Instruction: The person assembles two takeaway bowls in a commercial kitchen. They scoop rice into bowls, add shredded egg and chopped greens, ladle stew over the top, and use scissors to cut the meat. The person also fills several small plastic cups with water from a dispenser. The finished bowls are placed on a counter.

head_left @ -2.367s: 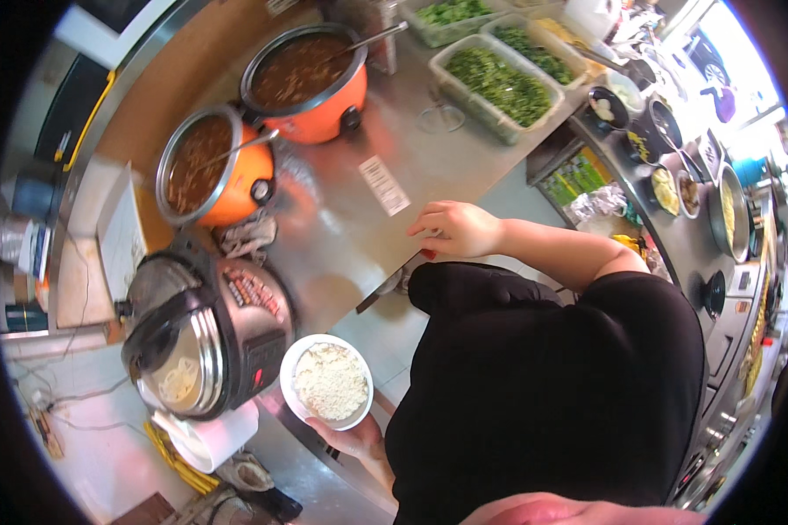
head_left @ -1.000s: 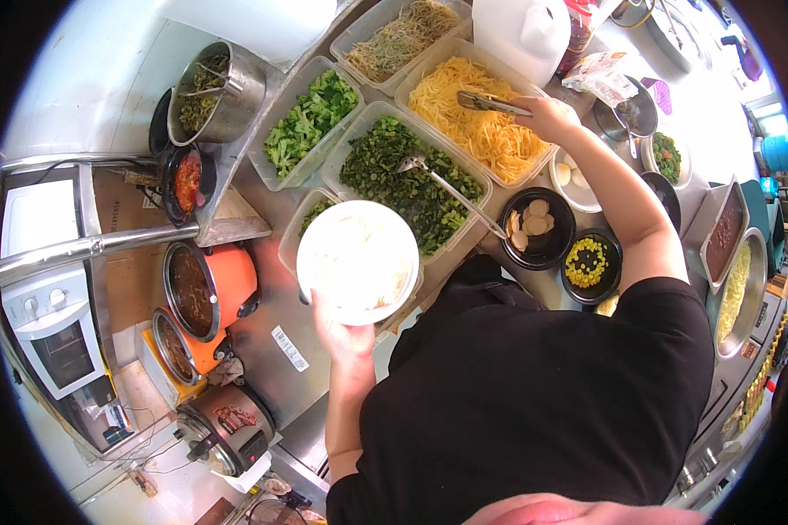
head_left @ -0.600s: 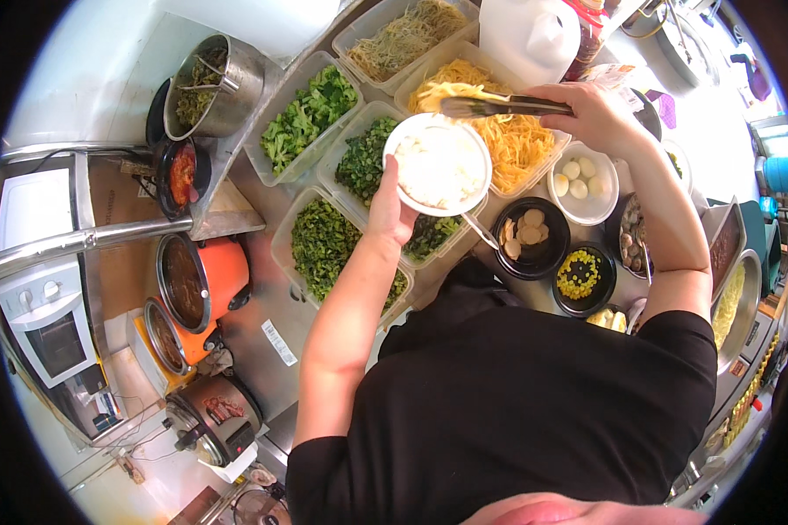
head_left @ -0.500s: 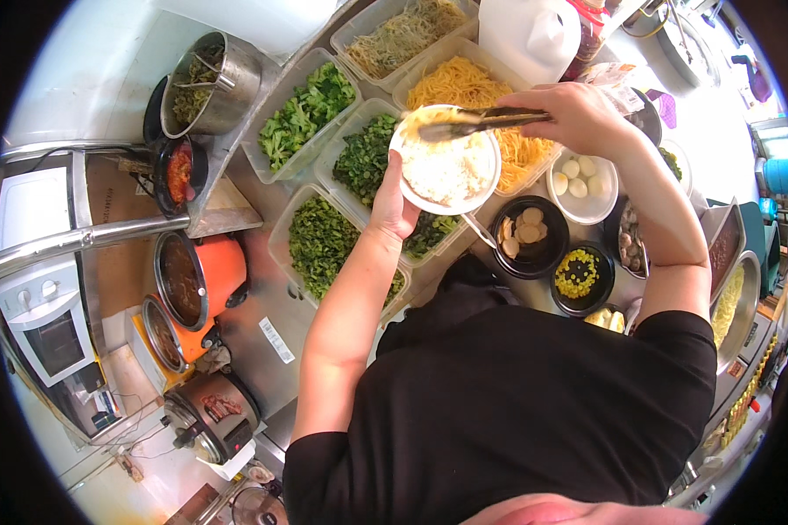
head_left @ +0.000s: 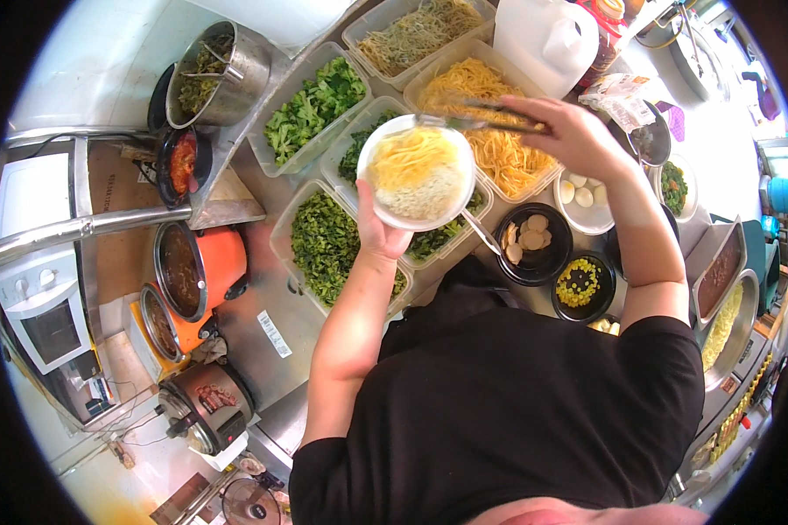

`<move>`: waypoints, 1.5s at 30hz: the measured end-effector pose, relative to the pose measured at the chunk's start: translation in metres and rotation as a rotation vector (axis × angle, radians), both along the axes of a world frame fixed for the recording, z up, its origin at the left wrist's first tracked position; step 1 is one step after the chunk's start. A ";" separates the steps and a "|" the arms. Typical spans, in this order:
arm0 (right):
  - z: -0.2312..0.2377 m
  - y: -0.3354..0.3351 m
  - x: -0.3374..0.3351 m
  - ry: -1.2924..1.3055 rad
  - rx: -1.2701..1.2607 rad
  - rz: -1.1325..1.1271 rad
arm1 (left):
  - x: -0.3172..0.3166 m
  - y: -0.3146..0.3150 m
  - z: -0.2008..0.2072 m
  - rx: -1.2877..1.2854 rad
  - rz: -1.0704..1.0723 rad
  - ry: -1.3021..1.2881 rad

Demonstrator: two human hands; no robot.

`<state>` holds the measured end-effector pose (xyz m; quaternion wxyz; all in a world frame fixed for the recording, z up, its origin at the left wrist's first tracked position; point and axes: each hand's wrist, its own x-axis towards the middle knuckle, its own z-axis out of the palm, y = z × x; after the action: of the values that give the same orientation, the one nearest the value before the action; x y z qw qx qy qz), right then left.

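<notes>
My left hand (head_left: 381,229) grips a round white bowl (head_left: 467,179) by its near left side. White rice (head_left: 420,194) fills the bowl, with a heap of yellow shreds (head_left: 411,157) over its far part. Metal tongs (head_left: 517,115) are in my right hand (head_left: 573,136), its fingers closed round their handle end. The tongs reach left to the bowl's far rim, blurred by motion, so what their tips hold cannot be made out. Beneath them is a clear tub of orange-yellow shreds (head_left: 510,166). A light-coloured handle (head_left: 481,234) sticks out below the bowl.
Tubs of broccoli (head_left: 311,114), chopped greens (head_left: 324,232) and pale sprouts (head_left: 416,37) surround the bowl. Black bowls of brown slices (head_left: 527,241) and corn (head_left: 578,282) stand nearer, beside boiled eggs (head_left: 582,194). A white jug (head_left: 547,44) stands behind; orange cookers (head_left: 206,271) are left.
The bowl has shifted left and slightly nearer with my left hand. Yellow shreds now cover the far part of the rice. The tongs have lifted from over the bowl's middle to its far rim.
</notes>
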<state>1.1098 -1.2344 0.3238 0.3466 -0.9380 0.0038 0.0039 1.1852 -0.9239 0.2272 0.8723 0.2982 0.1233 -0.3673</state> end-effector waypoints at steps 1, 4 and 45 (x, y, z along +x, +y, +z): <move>-0.009 -0.010 -0.001 -0.008 0.028 -0.066 | -0.002 0.002 0.000 -0.065 0.012 0.013; -0.039 -0.030 -0.001 0.399 -0.456 -0.184 | -0.003 0.002 -0.004 0.038 0.019 -0.136; 0.012 0.195 0.016 -0.221 -0.188 0.472 | -0.057 0.162 0.008 -0.062 0.355 -0.158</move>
<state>1.1263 -1.0395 0.3355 0.2460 -0.9357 -0.2523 -0.0182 1.1284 -0.7621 0.2352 0.9391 0.2727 0.0937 -0.1868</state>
